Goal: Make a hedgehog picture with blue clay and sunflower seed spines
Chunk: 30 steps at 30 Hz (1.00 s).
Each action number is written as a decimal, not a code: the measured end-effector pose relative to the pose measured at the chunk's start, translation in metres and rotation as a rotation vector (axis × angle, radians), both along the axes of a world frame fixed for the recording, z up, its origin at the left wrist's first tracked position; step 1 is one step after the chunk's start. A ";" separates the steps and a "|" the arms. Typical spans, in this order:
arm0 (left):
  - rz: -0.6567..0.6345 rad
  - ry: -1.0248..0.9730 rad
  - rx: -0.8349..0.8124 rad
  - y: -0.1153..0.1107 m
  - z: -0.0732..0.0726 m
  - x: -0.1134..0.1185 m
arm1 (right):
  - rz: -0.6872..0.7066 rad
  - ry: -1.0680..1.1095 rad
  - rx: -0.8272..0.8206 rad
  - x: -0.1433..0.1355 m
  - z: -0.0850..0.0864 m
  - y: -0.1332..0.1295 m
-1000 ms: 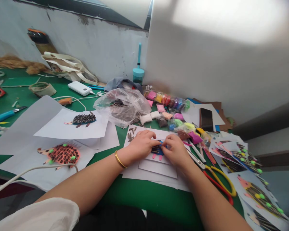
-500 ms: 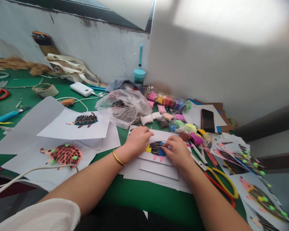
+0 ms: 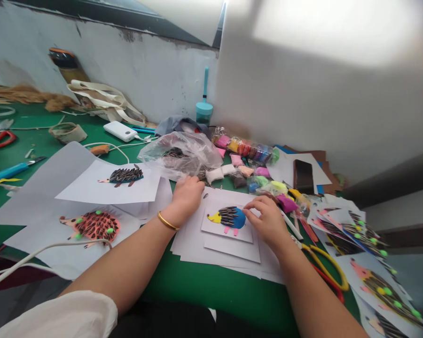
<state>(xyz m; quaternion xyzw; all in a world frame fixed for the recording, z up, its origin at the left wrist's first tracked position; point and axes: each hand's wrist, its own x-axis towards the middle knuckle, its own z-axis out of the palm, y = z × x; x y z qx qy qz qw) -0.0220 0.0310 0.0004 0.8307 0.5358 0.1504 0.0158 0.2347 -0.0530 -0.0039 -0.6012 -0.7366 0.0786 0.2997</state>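
A blue clay hedgehog point(image 3: 238, 218) with a yellow head, pink feet and dark striped seeds over part of its back lies on a white card point(image 3: 211, 229). My right hand point(image 3: 268, 216) is at the hedgehog's right edge, fingers curved and apart, with nothing visible in them. My left hand point(image 3: 188, 195) reaches to the upper left of the card, beside the clear plastic bag point(image 3: 183, 152) of seeds. Its fingers are bent down, and whatever their tips touch is hidden. A single seed point(image 3: 206, 195) lies on the paper nearby.
Clay packets point(image 3: 262, 172) lie behind the card, and yellow-red scissors point(image 3: 324, 265) are right of my right forearm. Finished hedgehog pictures point(image 3: 384, 286) are spread at the right, others point(image 3: 95, 225) at the left. A phone point(image 3: 303, 174) lies at the back right.
My left hand has moved left and up, off the card toward the seed bag, uncovering the hedgehog's yellow head. My right hand has drawn slightly right, off the blue body.
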 end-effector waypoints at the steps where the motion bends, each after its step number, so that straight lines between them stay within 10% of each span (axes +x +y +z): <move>1: -0.005 -0.017 0.006 -0.001 0.002 0.001 | -0.005 0.006 0.012 0.000 0.000 0.000; 15: -0.177 -1.076 -0.666 -0.052 0.009 0.049 | 0.144 0.094 0.185 -0.026 0.013 -0.016; 30: -0.182 -0.689 -0.290 -0.027 -0.008 0.033 | 0.139 -0.094 -0.054 -0.007 0.008 -0.007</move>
